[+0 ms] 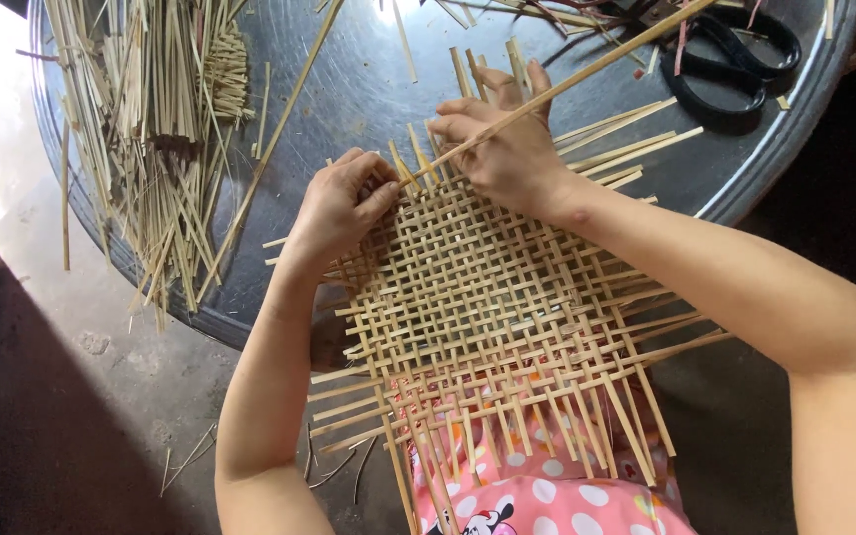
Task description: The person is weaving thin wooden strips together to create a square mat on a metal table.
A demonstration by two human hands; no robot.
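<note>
- The woven bamboo mat [487, 297] lies half on the round dark table [369, 89], half over the person's lap.
- The right hand [507, 149] pinches one long strip [587, 69] at the mat's far edge.
- The left hand [344, 203] curls closed, pressing the mat's left corner.
- One strip pile [151, 109] lies left; one pair of scissors [725, 59] lies far right.

The bamboo strip pile [151, 109] in the upper left runs off the top edge. The black scissors [730, 59] at upper right are cropped at the top. The right hand [507, 144] covers the woven mat's [478, 307] far corner; the mat's near edge hides the polka-dot fabric [547, 495], itself cut off by the bottom edge.
</note>
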